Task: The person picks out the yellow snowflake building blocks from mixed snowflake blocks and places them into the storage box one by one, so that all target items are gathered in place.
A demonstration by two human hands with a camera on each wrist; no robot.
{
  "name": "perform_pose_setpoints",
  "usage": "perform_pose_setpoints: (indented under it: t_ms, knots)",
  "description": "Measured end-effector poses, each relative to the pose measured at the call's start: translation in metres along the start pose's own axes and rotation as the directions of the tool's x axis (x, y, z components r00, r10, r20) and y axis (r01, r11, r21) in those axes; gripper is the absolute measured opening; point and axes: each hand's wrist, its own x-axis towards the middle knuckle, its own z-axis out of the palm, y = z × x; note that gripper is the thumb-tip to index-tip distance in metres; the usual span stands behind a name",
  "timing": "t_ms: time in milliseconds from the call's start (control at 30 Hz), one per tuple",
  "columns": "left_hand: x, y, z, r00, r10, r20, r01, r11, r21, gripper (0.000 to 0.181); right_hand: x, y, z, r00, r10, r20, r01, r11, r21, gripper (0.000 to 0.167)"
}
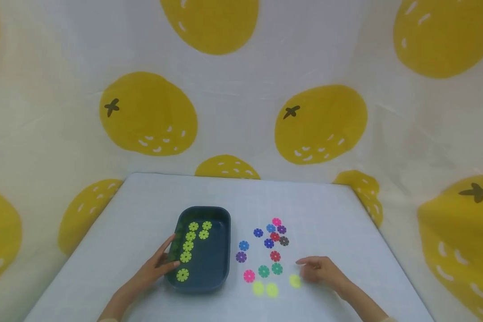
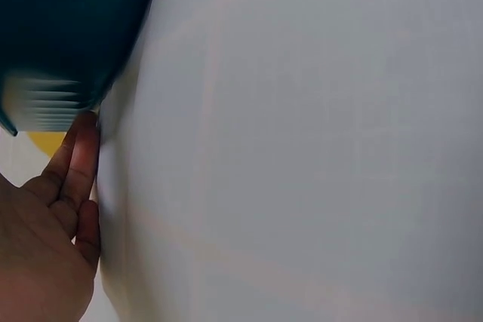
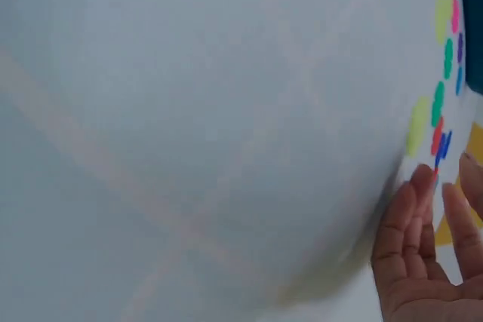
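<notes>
In the head view my left hand (image 1: 150, 269) holds the left side of a dark blue tray (image 1: 227, 246), thumb over the rim. The left wrist view has the straight fingers of this left hand (image 2: 64, 209) against the outside of the tray (image 2: 68, 20). Several yellow-green notched discs (image 1: 188, 246) lie in the tray, mostly along its left side. My right hand (image 1: 326, 273), holding nothing, is just right of a yellow-green disc (image 1: 295, 281) on the table. From the right wrist view, the fingers of the right hand (image 3: 426, 254) are apart and relaxed.
Right of the tray lie loose discs: pink (image 1: 249, 276), green (image 1: 264, 271), red (image 1: 275, 256), blue (image 1: 243, 245), purple (image 1: 241, 256) and dark brown (image 1: 284, 241). Two more yellow-green discs (image 1: 271, 290) are near the front. Behind the white table (image 1: 153, 192) hangs a lemon-patterned cloth (image 1: 233, 107).
</notes>
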Motion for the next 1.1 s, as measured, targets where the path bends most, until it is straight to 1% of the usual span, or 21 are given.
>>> perform_pose_setpoints:
  t_ms: [33,100,167,233,300,367,467,567,633,800,900,1100]
  knots:
    - [0.001,0.000,0.000,1.000,-0.002,0.000,0.002,1.000,-0.001,0.083,-0.001,0.005,0.001,0.999,-0.041,0.011,0.041,0.999,-0.005,0.034]
    - [0.001,0.000,0.000,1.000,-0.008,0.002,0.008,1.000,0.003,0.084,-0.004,0.013,0.004,0.991,-0.129,0.030,0.129,0.991,-0.015,0.036]
    - [0.001,0.001,-0.001,1.000,-0.016,0.006,0.016,1.000,0.002,0.085,-0.005,0.018,0.008,0.982,-0.188,0.025,0.189,0.981,-0.033,0.037]
    - [0.000,0.002,-0.001,1.000,-0.022,0.011,0.022,1.000,0.007,0.085,-0.007,0.018,0.011,0.979,-0.206,-0.001,0.205,0.975,-0.083,0.039]
    - [0.000,0.003,-0.001,0.999,-0.034,0.017,0.034,0.999,0.005,0.086,-0.008,0.019,0.013,0.971,-0.238,-0.011,0.235,0.965,-0.113,0.041]
    - [0.000,0.004,-0.001,0.999,-0.041,0.025,0.041,0.999,0.003,0.085,-0.007,0.021,0.015,0.967,-0.256,-0.010,0.252,0.958,-0.134,0.043]
    - [0.000,0.003,-0.001,0.999,-0.043,0.031,0.043,0.999,0.001,0.085,-0.006,0.024,0.017,0.958,-0.287,0.005,0.285,0.949,-0.138,0.045]
    - [0.000,0.002,-0.002,0.999,-0.040,0.034,0.040,0.999,0.007,0.085,-0.006,0.026,0.019,0.952,-0.307,0.014,0.306,0.941,-0.142,0.045]
    - [0.000,0.002,-0.002,0.998,-0.052,0.036,0.052,0.999,0.009,0.085,-0.005,0.028,0.021,0.951,-0.308,0.021,0.307,0.938,-0.160,0.045]
    - [0.001,0.001,-0.002,0.996,-0.072,0.047,0.072,0.997,0.005,0.086,-0.005,0.030,0.022,0.962,-0.272,0.036,0.273,0.939,-0.207,0.045]
    - [0.001,0.002,-0.001,0.996,-0.071,0.048,0.071,0.997,0.007,0.086,-0.005,0.029,0.022,0.965,-0.261,0.037,0.262,0.941,-0.215,0.044]
    - [0.000,0.004,-0.001,0.996,-0.079,0.042,0.078,0.997,0.023,0.087,-0.005,0.029,0.021,0.957,-0.289,0.040,0.291,0.935,-0.202,0.045]
